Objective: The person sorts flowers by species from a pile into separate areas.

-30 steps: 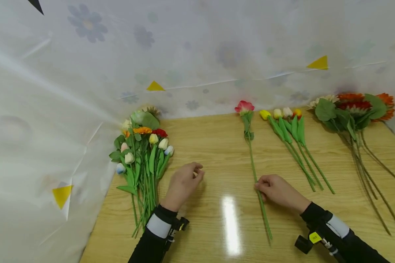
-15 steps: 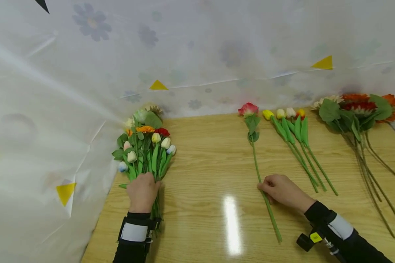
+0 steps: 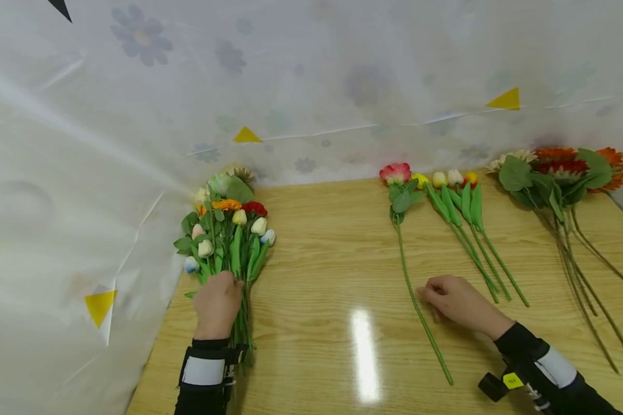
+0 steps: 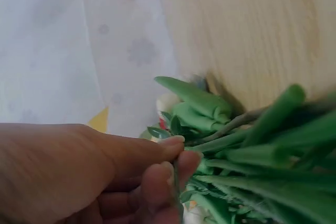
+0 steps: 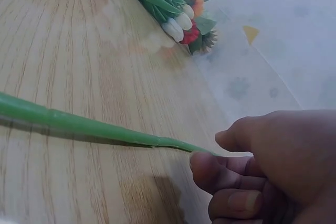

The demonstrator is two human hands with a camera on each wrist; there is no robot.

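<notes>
On the left, my left hand (image 3: pixel 218 305) lies over the stems of a mixed bunch of artificial flowers (image 3: pixel 236 242). In the left wrist view its thumb and fingers (image 4: pixel 173 148) pinch a thin green flower stem; the stem's bloom cannot be told. A single pink flower (image 3: pixel 396 173) lies at mid-right, its long green stem (image 3: pixel 436 349) slanting toward the front. My right hand (image 3: pixel 459 302) is just right of that stem, fingers loosely bent. The right wrist view shows a gap between thumb and index finger, with the stem (image 5: pixel 94 127) passing behind the index fingertip.
Several tulips (image 3: pixel 454 204) lie right of the pink flower. Farther right is a group of orange, red and cream flowers (image 3: pixel 560 167) with brown stems. A pale flower-patterned sheet (image 3: pixel 301 75) rises behind and left of the wooden table (image 3: pixel 322 248).
My left hand has moved left onto the bunch and pinches a stem there. My right hand has let go of the pink flower's stem and drawn slightly right; the bloom has turned against the yellow tulip.
</notes>
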